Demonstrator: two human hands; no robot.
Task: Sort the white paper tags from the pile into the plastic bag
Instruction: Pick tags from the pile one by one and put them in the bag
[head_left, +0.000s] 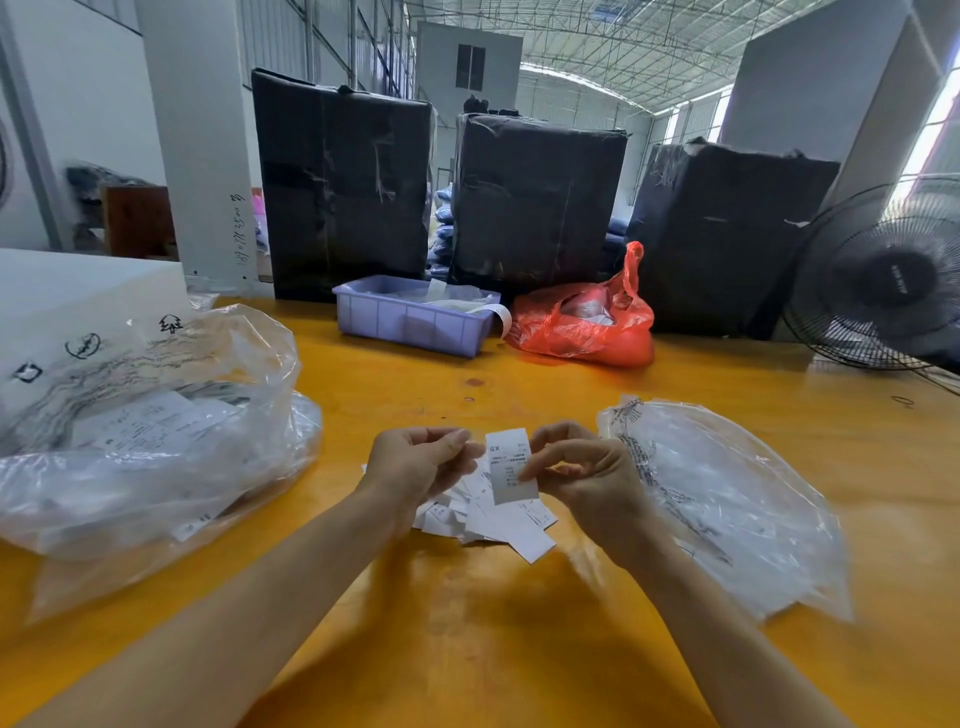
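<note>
1. Two bare forearms reach in from the near edge of the yellow-orange table (467, 623), meeting over the pile of white paper tags (498, 519), so the sorting happens right at the middle of the work area
2. The right hand (582, 473) pinches one white paper tag (510, 465) between thumb and fingertips and holds it upright with its print toward the person, probably to read the size mark before it is sorted
3. The left hand (421, 462) hovers just beside that tag with fingers curled toward the thumb; whether it grips anything cannot be told, though it looks ready to take or steady the tag
4. The pile lies loose and fanned on the table under both hands, within easy reach for the next pick
5. A flat clear plastic bag (727, 499) lies just to the right of the right hand, seemingly the nearest place to drop tags
6. A larger crumpled clear bag (156, 431) on the left already holds printed paper slips
7. At the far edge stand a lilac plastic bin (410, 322), a red plastic bag (582, 322), and a fan (883, 280), well apart from the hands
</note>
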